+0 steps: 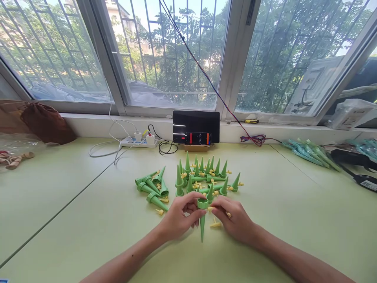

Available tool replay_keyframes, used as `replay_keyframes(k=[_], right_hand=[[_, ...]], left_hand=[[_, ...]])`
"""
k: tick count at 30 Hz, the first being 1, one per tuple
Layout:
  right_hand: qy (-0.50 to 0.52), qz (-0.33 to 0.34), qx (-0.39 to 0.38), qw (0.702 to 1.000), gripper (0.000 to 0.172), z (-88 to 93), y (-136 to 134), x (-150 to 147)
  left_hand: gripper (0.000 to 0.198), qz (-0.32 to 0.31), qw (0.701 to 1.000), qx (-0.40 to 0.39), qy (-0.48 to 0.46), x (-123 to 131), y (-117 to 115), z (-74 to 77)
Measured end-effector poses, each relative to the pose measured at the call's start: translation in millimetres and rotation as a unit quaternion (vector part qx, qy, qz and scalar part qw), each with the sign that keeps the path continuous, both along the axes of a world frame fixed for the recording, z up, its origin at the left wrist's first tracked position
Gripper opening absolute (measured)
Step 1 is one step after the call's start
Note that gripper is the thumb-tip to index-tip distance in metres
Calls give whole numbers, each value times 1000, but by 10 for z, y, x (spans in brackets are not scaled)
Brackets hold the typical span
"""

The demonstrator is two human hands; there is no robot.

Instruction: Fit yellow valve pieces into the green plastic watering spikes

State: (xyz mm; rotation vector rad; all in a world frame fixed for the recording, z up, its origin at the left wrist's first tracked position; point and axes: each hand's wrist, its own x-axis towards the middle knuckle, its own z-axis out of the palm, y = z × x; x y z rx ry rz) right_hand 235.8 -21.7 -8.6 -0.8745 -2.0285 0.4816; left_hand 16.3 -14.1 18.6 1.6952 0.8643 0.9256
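Observation:
My left hand (179, 216) grips a green cone-shaped spike (202, 224) by its round cap, tip pointing toward me. My right hand (232, 220) pinches a small yellow valve piece (211, 209) against the side of the spike's cap. Another yellow piece (215, 225) lies on the table under my right hand. Just beyond my hands, several green spikes (203, 175) stand upright with yellow pieces among them. A pile of green spikes (153, 188) lies on its side to the left.
The pale green table (88, 220) runs to a window sill. A phone (198, 138) leans on a black screen (196, 122). A power strip (141, 140) with cables sits left of it. Bagged green spikes (309, 153) lie at right, a brown bag (47, 122) at left.

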Motion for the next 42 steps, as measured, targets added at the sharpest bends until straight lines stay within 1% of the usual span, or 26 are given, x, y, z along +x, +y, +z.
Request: replay_keyframes(k=[3, 8, 17, 25, 29, 32, 37, 42], right_hand=[[10, 1, 0, 1000, 23, 24, -5, -10], [11, 3, 15, 1000, 25, -4, 8, -13], [-5, 21, 22, 1000, 29, -49, 11, 12], [-31, 25, 16, 999, 30, -14, 6, 19], [-42, 31, 15, 999, 31, -21, 4, 24], [-37, 31, 9, 999, 33, -37, 11, 19], [-16, 19, -9, 1000, 30, -34, 8, 10], [-18, 23, 2, 1000, 26, -13, 7, 19]], left_hand=[[29, -1, 1000, -10, -12, -4, 4, -16], [29, -5, 1000, -15, -10, 1, 6, -33], [25, 9, 996, 45, 80, -10, 1, -71], [26, 6, 990, 76, 118, -23, -4, -73], [26, 7, 988, 90, 122, -18, -1, -85], [26, 7, 992, 68, 103, -5, 1, -70], [26, -7, 999, -7, 40, 12, 4, -19], [26, -16, 999, -40, 3, 12, 18, -43]])
